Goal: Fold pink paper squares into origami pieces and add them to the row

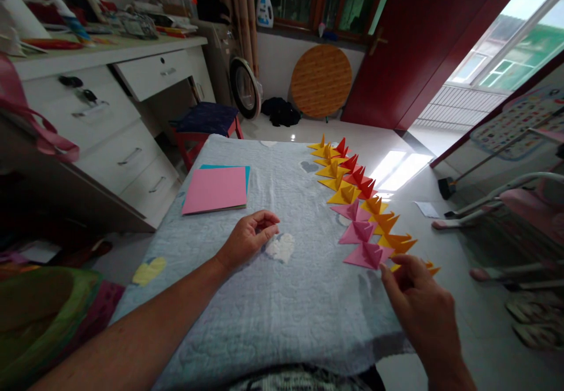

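My left hand (252, 235) rests low over the cloth-covered table, fingers loosely curled, with nothing in it. Beyond it lies a stack of square origami paper (215, 188), pink on top with a blue edge showing behind. At the right, my right hand (418, 291) has its thumb and fingertips at the wing of the nearest pink paper crane (366, 255), closed on its edge. That crane sits at the near end of a row of yellow and pink cranes. Alongside runs a second row of red and orange cranes (385, 223); its nearest one is partly hidden by my right hand.
The pale quilted tablecloth (247, 314) hangs over the table edges. A stool (207, 118) stands behind at left, beside a white desk (127, 91). At right are a pink chair (529, 209) and an open red door (423, 44). A green basket (48, 320) is at lower left.
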{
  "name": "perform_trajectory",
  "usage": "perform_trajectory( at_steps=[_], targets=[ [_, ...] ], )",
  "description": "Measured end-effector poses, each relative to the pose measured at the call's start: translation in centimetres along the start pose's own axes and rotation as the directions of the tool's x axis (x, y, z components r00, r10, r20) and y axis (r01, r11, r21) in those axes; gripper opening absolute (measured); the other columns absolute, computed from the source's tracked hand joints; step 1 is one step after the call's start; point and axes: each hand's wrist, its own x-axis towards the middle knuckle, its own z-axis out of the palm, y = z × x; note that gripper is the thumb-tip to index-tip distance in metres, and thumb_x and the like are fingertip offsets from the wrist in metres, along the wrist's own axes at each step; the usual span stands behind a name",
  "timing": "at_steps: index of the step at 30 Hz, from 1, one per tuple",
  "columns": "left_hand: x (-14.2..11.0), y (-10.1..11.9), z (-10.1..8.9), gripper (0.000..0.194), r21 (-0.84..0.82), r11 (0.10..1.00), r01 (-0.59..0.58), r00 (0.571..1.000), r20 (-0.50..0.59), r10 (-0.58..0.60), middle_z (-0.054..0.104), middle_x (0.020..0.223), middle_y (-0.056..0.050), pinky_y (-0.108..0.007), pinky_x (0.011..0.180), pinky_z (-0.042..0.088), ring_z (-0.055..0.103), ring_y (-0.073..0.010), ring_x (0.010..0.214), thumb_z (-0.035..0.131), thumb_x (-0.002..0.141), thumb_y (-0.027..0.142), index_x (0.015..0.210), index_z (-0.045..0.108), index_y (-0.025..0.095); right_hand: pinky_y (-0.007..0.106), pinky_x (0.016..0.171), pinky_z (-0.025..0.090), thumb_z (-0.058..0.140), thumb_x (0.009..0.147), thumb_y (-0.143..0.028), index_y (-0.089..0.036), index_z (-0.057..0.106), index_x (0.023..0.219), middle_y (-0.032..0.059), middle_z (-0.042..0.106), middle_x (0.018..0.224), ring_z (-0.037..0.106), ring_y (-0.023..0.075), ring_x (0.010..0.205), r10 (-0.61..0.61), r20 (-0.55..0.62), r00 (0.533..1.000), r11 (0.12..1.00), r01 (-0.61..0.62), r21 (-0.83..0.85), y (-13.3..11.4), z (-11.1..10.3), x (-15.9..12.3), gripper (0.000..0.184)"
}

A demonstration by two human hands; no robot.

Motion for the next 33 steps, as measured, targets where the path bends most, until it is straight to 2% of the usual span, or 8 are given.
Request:
perform_trajectory(
  at_steps=[5,9,11,13,17,20,27,33],
  targets=[
    [0.1,0.1,-0.5,0.015,0.255,0.954,-0.157,0.965,-0.166,0.203,0.069,0.08,-0.003,-0.03,0.076,0.049,0.064,-0.0179,0.077,0.062,0.084,0.032,0.085,0.067,0.018,0.022,0.048,0.042,0.056,0.093,-0.039,-0.023,0.06,0.089,-0.0037,0.06,0.061,0.055,0.0116,0.046,-0.286,0.06,0.956,0.937,0.266,0.228,-3.4,-1.4,0.0,0.017],
    [0.8,0.6,-2.0,0.013,0.516,0.819,-0.252,0.846,-0.293,0.445,0.069,0.088,-0.005,-0.035,0.086,0.049,0.063,-0.0209,0.088,0.055,0.088,0.027,0.086,0.065,0.02,0.022,0.052,0.041,0.052,0.095,-0.028,-0.021,0.059,0.086,-0.0021,0.061,0.064,0.057,0.0115,0.052,-0.508,0.199,0.838,0.841,0.433,0.324,-7.1,0.0,1.0,0.013],
    [1.4,0.8,-3.1,0.013,0.645,0.732,-0.222,0.791,-0.319,0.521,0.07,0.094,-0.006,-0.039,0.092,0.047,0.062,-0.0234,0.095,0.053,0.087,0.023,0.091,0.065,0.02,0.023,0.055,0.04,0.05,0.094,-0.024,-0.021,0.059,0.086,-0.0005,0.062,0.069,0.058,0.0119,0.056,-0.555,0.233,0.799,0.814,0.464,0.349,-9.0,0.7,1.6,0.012],
    [2.0,0.8,-4.2,0.017,0.74,0.665,-0.099,0.768,-0.369,0.524,0.07,0.103,-0.007,-0.043,0.098,0.043,0.06,-0.0265,0.105,0.053,0.085,0.018,0.097,0.065,0.02,0.024,0.056,0.037,0.05,0.094,-0.022,-0.02,0.058,0.085,0.0,0.062,0.07,0.057,0.0124,0.058,-0.601,0.26,0.756,0.784,0.496,0.372,-10.9,1.3,2.3,0.012],
    [2.8,-0.2,-6.0,0.025,0.851,0.501,0.159,0.843,-0.381,0.38,0.066,0.118,-0.012,-0.049,0.098,0.04,0.054,-0.0339,0.115,0.057,0.081,0.017,0.103,0.067,0.019,0.024,0.058,0.034,0.051,0.091,-0.02,-0.019,0.059,0.085,0.0001,0.061,0.07,0.055,0.0128,0.062,-0.633,0.329,0.7,0.761,0.485,0.431,-13.8,3.0,4.0,0.01],
    [3.0,-1.2,-6.9,0.023,0.876,0.432,0.213,0.899,-0.349,0.263,0.068,0.111,-0.011,-0.047,0.093,0.043,0.057,-0.0333,0.108,0.059,0.08,0.02,0.101,0.068,0.019,0.024,0.06,0.034,0.054,0.088,-0.018,-0.018,0.06,0.083,0.0006,0.062,0.071,0.054,0.0125,0.063,-0.617,0.373,0.693,0.773,0.441,0.456,-14.6,5.7,5.2,0.008],
    [3.5,-2.0,-8.7,0.024,0.876,0.465,0.128,0.945,-0.249,0.21,0.068,0.104,-0.009,-0.04,0.088,0.046,0.061,-0.0286,0.099,0.069,0.077,0.035,0.094,0.068,0.019,0.024,0.062,0.036,0.053,0.085,-0.014,-0.017,0.062,0.077,0.0004,0.062,0.066,0.054,0.0124,0.061,-0.531,0.4,0.747,0.802,0.291,0.522,-12.4,13.1,6.1,0.012],
    [3.5,-1.4,-9.2,0.017,0.841,0.537,0.066,0.962,-0.197,0.189,0.067,0.091,-0.007,-0.035,0.079,0.048,0.062,-0.0243,0.088,0.07,0.076,0.032,0.085,0.069,0.018,0.023,0.059,0.037,0.053,0.083,-0.017,-0.018,0.061,0.076,-0.002,0.059,0.062,0.052,0.0113,0.057,-0.466,0.386,0.796,0.784,0.169,0.597,-11.5,14.4,6.2,0.011]
  ],
)
